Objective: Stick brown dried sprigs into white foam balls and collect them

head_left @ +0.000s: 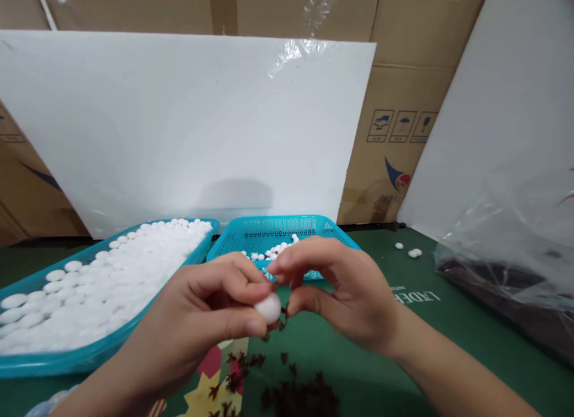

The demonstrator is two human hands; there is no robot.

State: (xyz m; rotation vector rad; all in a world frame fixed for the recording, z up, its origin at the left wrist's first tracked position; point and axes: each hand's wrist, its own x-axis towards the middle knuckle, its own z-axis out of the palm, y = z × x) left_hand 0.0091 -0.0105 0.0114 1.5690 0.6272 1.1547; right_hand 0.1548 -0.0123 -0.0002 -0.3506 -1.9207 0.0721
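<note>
My left hand (201, 315) pinches a small white ball-shaped piece (268, 307) between thumb and fingers. My right hand (341, 291) meets it from the right, fingertips closed around a small dark bit at the ball's edge. Both hands hover over a loose pile of dark brown star-shaped bits (287, 393) on the green table (430, 327). Behind the hands stands a small teal perforated basket (278, 229) with a few white pieces inside.
A large teal tray (67, 360) filled with several white pieces sits at the left. A clear plastic bag (515, 255) with dark contents lies at the right. Two or three stray white pieces (410, 251) lie on the table. White boards and cardboard boxes stand behind.
</note>
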